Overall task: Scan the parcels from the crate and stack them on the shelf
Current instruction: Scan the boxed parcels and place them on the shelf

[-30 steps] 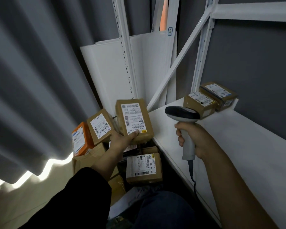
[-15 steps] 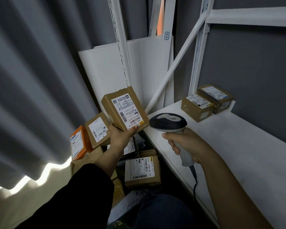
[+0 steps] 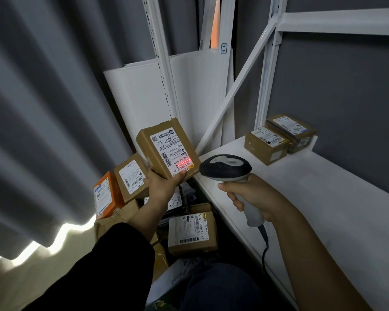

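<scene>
Two parcels (image 3: 266,144) side by side on shelf (image 3: 323,198); third parcel (image 3: 166,149) in left hand (image 3: 162,185)

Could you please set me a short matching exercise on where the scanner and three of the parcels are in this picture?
Things:
1. scanner
2. parcel under the red scan line
3. orange parcel
4. parcel marked 5020 T098-41

Places:
A. held in the left hand
B. lying label-up, low between the arms
C. gripped by the right hand
D. leaning at the pile's curtain side

Pairs: 1-C, 2-A, 3-D, 4-B
</scene>
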